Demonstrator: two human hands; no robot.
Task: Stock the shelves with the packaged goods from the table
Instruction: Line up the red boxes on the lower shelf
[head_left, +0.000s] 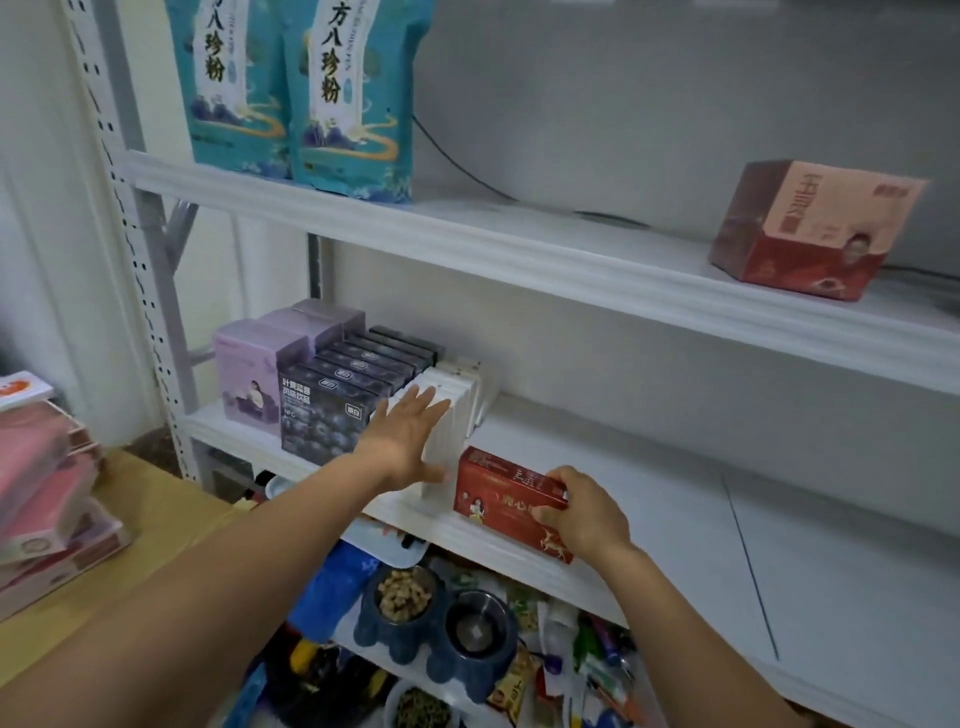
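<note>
A red box (498, 493) stands on the middle shelf (675, 499), just right of a row of white boxes (452, 415). My right hand (582, 514) grips the red box at its right end, fingers curled over its top edge. Flat, with straight fingers, my left hand (410, 441) presses against the front white box. Left of those stand a row of dark blueberry boxes (332, 410) and lilac boxes (254, 369). On the wooden table (130, 561) at the left lies a stack of pink and red boxes (47, 493).
The top shelf (519, 249) carries two teal pouches (301, 93) at the left and a red hexagonal box (810, 228) at the right. Below the middle shelf are pet bowls (436, 623) and several small packets. The middle shelf's right half is bare white board.
</note>
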